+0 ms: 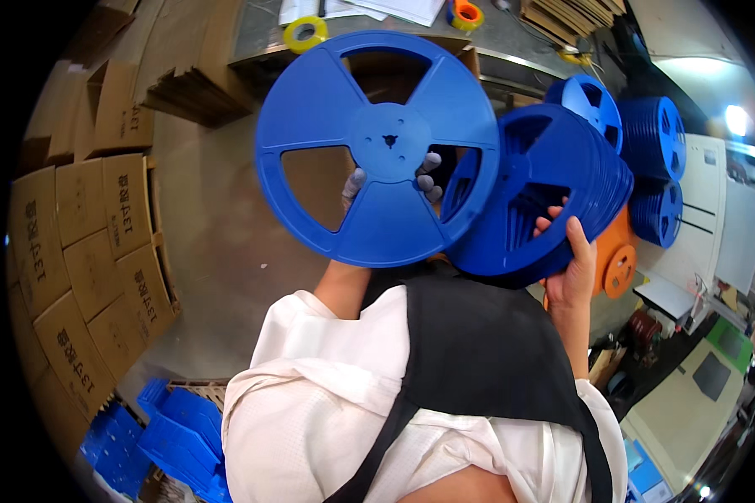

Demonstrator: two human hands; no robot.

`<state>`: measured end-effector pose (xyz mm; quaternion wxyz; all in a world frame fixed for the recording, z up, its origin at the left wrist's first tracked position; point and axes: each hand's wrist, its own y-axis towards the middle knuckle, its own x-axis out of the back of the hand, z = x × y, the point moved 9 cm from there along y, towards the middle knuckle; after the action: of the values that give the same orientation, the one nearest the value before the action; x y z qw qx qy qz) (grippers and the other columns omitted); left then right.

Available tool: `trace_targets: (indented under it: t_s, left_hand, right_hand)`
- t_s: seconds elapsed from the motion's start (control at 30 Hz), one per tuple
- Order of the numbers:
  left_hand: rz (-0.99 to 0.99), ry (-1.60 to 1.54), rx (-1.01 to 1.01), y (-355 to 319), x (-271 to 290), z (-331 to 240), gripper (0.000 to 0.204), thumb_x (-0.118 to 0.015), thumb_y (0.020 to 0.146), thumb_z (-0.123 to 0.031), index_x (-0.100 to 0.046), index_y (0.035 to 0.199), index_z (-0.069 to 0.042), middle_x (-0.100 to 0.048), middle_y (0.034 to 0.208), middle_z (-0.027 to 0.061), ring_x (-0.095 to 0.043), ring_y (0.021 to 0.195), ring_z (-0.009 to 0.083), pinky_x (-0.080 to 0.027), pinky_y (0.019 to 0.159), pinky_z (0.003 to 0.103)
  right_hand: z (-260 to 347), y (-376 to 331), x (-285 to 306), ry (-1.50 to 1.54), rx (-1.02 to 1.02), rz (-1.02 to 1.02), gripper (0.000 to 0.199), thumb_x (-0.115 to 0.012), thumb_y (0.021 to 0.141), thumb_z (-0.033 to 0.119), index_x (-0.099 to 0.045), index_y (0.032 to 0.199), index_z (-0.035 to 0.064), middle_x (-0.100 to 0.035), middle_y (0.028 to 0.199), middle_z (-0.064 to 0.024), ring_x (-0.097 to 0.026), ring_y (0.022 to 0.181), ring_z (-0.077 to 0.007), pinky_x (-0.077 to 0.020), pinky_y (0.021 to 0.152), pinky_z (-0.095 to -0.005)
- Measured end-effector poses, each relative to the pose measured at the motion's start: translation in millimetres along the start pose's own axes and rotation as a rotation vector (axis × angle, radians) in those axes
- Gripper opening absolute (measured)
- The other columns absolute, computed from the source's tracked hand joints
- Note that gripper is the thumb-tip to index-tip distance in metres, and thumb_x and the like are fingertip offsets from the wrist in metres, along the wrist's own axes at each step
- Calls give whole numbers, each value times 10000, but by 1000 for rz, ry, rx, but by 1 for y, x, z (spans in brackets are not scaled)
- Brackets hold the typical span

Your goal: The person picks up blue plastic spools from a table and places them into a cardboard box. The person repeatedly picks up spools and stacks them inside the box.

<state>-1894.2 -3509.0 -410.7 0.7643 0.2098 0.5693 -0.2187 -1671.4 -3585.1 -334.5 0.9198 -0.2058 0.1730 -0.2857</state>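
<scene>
A large blue plastic reel [390, 214] with three cut-out windows is held up before me, its face toward me. My left hand [429, 178] is mostly hidden behind it. Grey-covered fingertips curl through two windows on either side of the lower spoke, gripping near the hub. Just right and partly behind stands a tilted stack of similar blue reels [533, 189]. My right hand [574, 272] grips the stack's lower right rim, thumb along the edge and fingers reaching into a window.
Cardboard cartons [92, 277] are piled at left. A grey workbench [512, 46] at the back carries papers and yellow tape [305, 34]. More blue reels [658, 138] and an orange reel [620, 271] stand at right. Blue plastic bins [180, 432] sit at lower left.
</scene>
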Motion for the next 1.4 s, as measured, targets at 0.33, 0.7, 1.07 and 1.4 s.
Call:
trace_targets:
  t_s: [0.33, 0.7, 1.07, 1.4]
  left_hand:
    - [11, -138, 56, -7, -3, 2, 842, -657, 808, -350, -200, 1385, 58, -499, 1212, 222, -428, 1237, 375, -381, 1027, 507]
    - [-348, 330, -155, -29, 64, -103, 817, -680, 799, -282, -210, 1415, -22, -491, 1234, 200, -476, 1176, 324, -405, 1010, 459]
    - [-610, 925, -228, -65, 73, -166, 822, -704, 791, -213, -220, 1446, -103, -483, 1256, 178, -524, 1115, 273, -428, 994, 410]
    - [-369, 1298, 91, 14, 34, -6, 904, -721, 767, -37, -199, 1483, -215, -442, 1346, 163, -510, 1137, 237, -436, 969, 348]
  right_hand:
    - [-11, -5, 46, 75, 30, -59, 452, -587, 788, 116, -484, 1202, -34, -612, 982, -133, -645, 872, -242, -540, 787, -379]
    - [12, -12, 96, 325, 242, 87, 528, -647, 706, 204, -477, 1167, 11, -547, 931, -82, -571, 781, -197, -493, 693, -333]
    - [42, -22, 83, 667, 295, 364, 447, -609, 808, 125, -459, 1219, 33, -529, 1010, -61, -577, 869, -159, -511, 795, -324]
    - [12, -18, -8, 123, 158, 294, 546, -688, 719, 151, -480, 1178, -59, -632, 1014, -164, -667, 888, -310, -542, 815, -427]
